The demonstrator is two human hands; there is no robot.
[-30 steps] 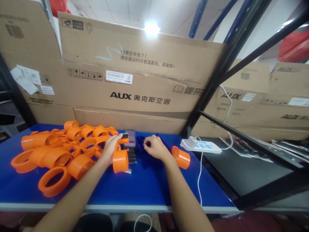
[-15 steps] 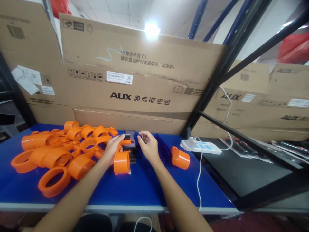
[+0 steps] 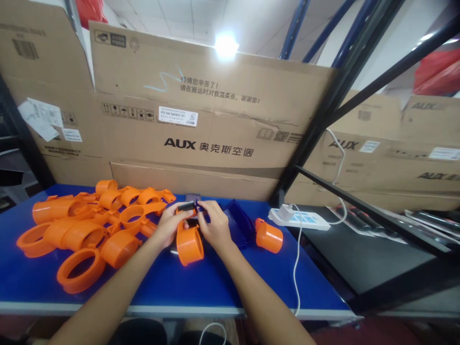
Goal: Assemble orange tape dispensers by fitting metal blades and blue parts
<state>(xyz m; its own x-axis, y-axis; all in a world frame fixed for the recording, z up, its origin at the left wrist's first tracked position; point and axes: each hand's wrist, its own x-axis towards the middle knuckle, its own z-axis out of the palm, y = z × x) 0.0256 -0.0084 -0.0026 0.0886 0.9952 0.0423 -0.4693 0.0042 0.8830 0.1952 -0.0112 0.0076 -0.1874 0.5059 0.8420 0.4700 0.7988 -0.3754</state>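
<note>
My left hand [image 3: 168,224] is closed around the handle end of an orange plastic ring part [image 3: 190,247], whose ring hangs toward me. A short black cylinder [image 3: 186,207] lies along the top of that handle under my thumb. My right hand [image 3: 215,223] is closed in a pinch on a small dark blue piece [image 3: 197,205], held against the right end of the black cylinder. Whether the two are joined, I cannot tell. Just right of my right hand lie dark blue pieces or a bag [image 3: 239,223]; their kind is unclear.
Many orange ring parts [image 3: 84,235] are heaped on the left of the blue table [image 3: 151,292]. One more orange part [image 3: 269,235] sits at the right, near a white power strip [image 3: 298,218] and its cable. Behind stands a large cardboard box [image 3: 208,120]; a dark phone-like object [image 3: 193,197] lies before it.
My right hand has moved left with the small blue piece, up to the black cylinder. My left hand has shifted slightly right, and the orange part has tilted.
</note>
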